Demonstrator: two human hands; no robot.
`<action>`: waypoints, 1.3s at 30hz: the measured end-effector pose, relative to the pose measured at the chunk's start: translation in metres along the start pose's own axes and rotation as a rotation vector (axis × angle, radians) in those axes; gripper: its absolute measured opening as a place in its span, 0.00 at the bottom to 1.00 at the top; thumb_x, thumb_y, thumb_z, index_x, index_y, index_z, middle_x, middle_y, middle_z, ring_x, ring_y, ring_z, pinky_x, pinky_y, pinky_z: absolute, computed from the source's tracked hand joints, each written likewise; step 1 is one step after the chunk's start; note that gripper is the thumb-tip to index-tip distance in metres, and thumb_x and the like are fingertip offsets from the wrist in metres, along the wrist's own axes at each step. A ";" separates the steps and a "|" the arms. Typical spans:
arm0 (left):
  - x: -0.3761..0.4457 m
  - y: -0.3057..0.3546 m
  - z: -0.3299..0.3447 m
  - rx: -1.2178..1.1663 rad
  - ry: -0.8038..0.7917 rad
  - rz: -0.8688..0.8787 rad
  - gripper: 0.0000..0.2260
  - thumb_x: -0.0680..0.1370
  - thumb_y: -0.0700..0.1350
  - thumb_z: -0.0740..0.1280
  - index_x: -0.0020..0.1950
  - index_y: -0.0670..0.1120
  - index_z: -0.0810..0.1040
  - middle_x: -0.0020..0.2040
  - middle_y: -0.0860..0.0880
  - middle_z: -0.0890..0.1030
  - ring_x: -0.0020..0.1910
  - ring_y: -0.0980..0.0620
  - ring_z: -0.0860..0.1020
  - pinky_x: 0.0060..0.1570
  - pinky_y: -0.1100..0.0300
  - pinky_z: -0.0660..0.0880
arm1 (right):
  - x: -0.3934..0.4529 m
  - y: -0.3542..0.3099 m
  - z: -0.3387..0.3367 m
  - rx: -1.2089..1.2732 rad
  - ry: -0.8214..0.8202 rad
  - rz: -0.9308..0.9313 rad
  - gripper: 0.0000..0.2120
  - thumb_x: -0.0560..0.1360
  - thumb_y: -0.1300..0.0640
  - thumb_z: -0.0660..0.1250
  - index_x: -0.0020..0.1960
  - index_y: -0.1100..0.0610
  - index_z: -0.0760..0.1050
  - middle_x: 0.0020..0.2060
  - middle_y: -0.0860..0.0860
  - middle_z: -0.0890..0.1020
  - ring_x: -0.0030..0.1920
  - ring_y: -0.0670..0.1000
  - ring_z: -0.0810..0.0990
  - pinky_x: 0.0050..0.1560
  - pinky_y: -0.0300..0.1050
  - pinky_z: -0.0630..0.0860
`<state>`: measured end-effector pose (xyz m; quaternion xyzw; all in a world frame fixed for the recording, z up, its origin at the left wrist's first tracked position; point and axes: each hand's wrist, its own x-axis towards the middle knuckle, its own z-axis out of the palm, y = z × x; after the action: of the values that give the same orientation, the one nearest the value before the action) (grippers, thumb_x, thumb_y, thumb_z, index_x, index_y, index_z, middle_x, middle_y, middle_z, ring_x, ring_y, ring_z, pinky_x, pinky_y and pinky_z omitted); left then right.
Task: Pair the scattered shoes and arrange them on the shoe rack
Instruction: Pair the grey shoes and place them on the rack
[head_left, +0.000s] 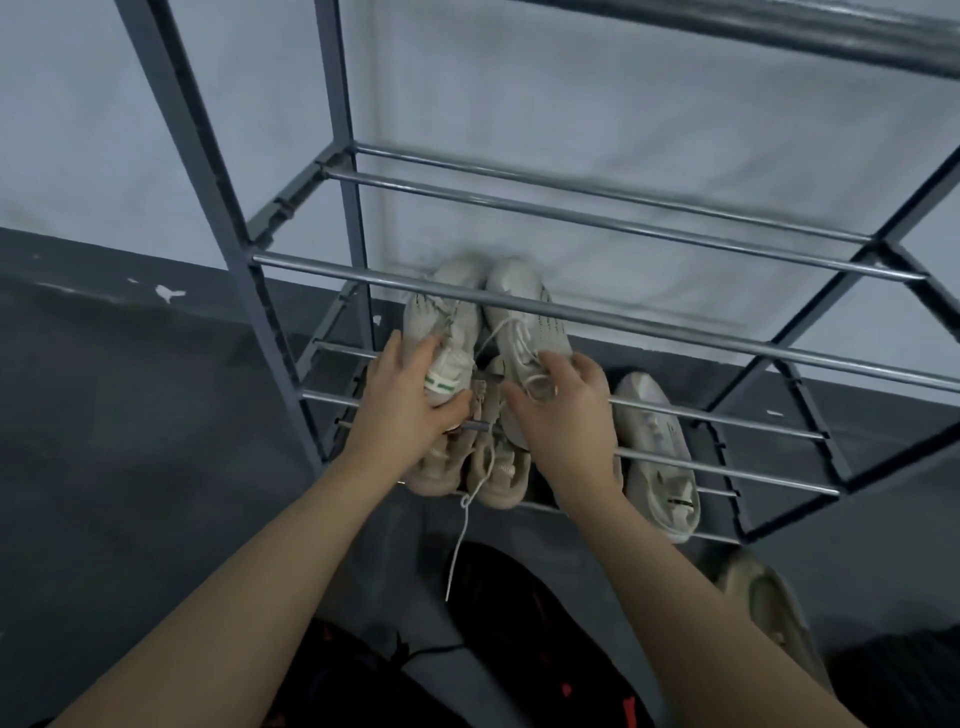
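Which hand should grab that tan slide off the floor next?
Probably the right hand: the slide lies on the floor to its right, and the left hand grips a sneaker.
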<state>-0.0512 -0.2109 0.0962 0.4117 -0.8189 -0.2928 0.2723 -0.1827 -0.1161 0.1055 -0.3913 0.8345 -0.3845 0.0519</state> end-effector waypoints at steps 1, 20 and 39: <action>0.000 -0.003 -0.001 -0.006 -0.013 0.002 0.32 0.70 0.52 0.72 0.72 0.52 0.64 0.73 0.38 0.61 0.72 0.40 0.58 0.68 0.45 0.62 | -0.002 0.004 0.000 -0.004 -0.014 -0.030 0.27 0.71 0.43 0.68 0.67 0.49 0.68 0.71 0.55 0.63 0.67 0.60 0.67 0.62 0.58 0.70; -0.011 -0.002 0.006 -0.246 0.158 0.109 0.30 0.73 0.49 0.70 0.71 0.58 0.62 0.63 0.51 0.65 0.64 0.50 0.67 0.65 0.46 0.67 | -0.031 0.016 0.014 0.147 0.082 -0.158 0.23 0.74 0.52 0.67 0.68 0.53 0.70 0.72 0.66 0.59 0.74 0.61 0.54 0.69 0.66 0.58; -0.004 -0.016 0.000 -0.104 -0.102 0.103 0.29 0.75 0.49 0.66 0.73 0.58 0.58 0.67 0.44 0.61 0.65 0.45 0.66 0.67 0.46 0.65 | -0.008 0.017 0.021 -0.080 -0.088 -0.243 0.23 0.75 0.43 0.63 0.69 0.45 0.66 0.73 0.64 0.55 0.71 0.67 0.57 0.68 0.63 0.55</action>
<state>-0.0414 -0.2148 0.0841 0.3386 -0.8355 -0.3412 0.2662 -0.1794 -0.1163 0.0778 -0.5076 0.7926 -0.3368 0.0260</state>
